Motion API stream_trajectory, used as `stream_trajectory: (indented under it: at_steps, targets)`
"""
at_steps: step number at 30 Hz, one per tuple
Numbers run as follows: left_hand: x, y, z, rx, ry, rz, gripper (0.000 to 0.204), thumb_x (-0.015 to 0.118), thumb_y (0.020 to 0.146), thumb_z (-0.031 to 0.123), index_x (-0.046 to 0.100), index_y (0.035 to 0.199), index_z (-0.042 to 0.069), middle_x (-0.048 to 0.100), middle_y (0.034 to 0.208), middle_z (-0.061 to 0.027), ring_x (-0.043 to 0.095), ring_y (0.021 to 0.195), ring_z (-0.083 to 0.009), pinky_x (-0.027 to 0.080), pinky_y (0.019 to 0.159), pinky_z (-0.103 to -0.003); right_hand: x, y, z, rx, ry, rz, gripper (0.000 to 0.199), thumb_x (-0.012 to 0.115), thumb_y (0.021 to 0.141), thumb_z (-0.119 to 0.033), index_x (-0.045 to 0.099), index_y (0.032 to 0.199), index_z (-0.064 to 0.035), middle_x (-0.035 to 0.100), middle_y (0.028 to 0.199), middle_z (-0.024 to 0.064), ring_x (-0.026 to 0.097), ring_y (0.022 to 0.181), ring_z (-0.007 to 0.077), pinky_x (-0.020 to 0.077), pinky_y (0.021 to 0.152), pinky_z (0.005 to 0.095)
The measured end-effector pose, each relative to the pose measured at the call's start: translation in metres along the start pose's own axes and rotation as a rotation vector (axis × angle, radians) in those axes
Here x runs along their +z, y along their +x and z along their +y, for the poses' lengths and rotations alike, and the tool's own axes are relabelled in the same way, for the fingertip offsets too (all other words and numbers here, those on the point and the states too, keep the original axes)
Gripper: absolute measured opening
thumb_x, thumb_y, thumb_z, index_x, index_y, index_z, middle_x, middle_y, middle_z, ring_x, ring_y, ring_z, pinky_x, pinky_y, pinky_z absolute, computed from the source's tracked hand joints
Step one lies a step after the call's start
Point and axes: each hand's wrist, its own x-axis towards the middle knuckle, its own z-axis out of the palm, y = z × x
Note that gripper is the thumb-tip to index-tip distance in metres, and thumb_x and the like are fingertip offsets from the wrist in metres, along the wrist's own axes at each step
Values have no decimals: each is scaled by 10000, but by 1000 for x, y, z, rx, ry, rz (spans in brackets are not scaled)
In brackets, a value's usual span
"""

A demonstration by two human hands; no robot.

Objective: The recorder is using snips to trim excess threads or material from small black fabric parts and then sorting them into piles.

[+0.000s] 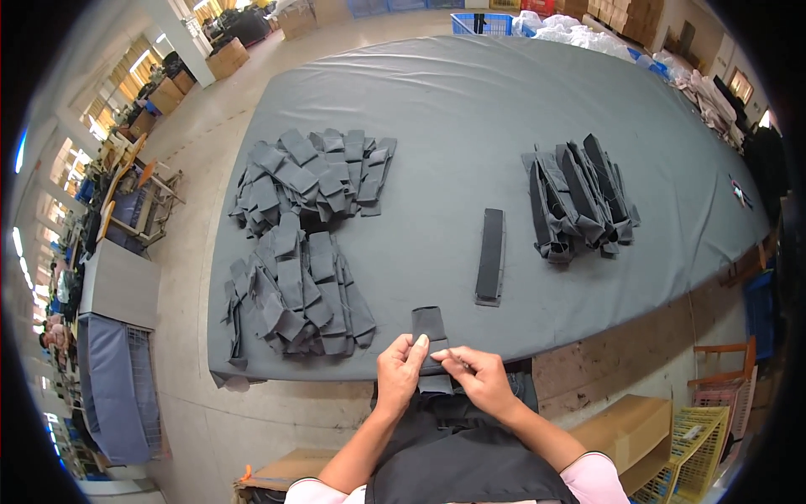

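Observation:
At the near edge of the table, my left hand (398, 370) is closed on a grey fabric strip (428, 322), its thumb on top. The strip's far end lies on the table and its near end hangs toward my lap. My right hand (482, 380) is pinched at the strip's right edge; whatever sits between its fingertips is too small to make out. Just ahead and to the right lies a single grey strip with a darker band (489, 256). Two heaps of similar grey strips (315, 172) spread over the left side. On the right is a bundle of folded strips (579, 197).
A grey cover drapes the large table (437, 109). Near its right edge lies a small tool (740, 193), its kind unclear. A cardboard box (625, 433) and a yellow crate (701, 445) stand on the floor at my right. White plastic bags (579, 35) are piled beyond the far edge.

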Motion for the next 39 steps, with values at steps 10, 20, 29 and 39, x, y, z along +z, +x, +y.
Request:
stream_trajectory:
  at_steps: [10, 20, 29, 39]
  targets:
    - [-4, 25, 27, 127, -32, 44, 209, 572, 919, 140, 509, 735, 64, 387, 674, 107, 296, 613, 8, 237, 512, -179, -11, 13, -8, 144, 129, -39, 121, 617, 864, -88, 626, 941, 6, 612, 743, 57, 533, 668, 72, 441, 606, 233]
    - [-11, 21, 13, -56, -239, 17, 152, 593, 906, 137, 572, 770, 73, 445, 704, 103, 319, 640, 9, 252, 563, -170, -15, 2, 3, -309, -435, 146, 334, 735, 661, -64, 609, 971, -75, 548, 765, 46, 490, 555, 181, 387, 511, 285]
    - [-6, 15, 20, -53, -158, -6, 130, 595, 904, 129, 611, 824, 28, 501, 733, 84, 381, 668, 8, 308, 597, -158, -21, 9, -5, -382, -633, 81, 331, 737, 632, -70, 632, 947, -82, 543, 746, 22, 472, 539, 190, 369, 496, 302]
    - [-11, 17, 13, -77, -143, -33, 126, 598, 902, 132, 626, 852, 20, 512, 731, 83, 396, 659, 11, 316, 595, -152, -23, 7, -13, -384, -741, 26, 315, 730, 640, -8, 656, 941, -68, 552, 723, 51, 497, 558, 180, 405, 509, 282]
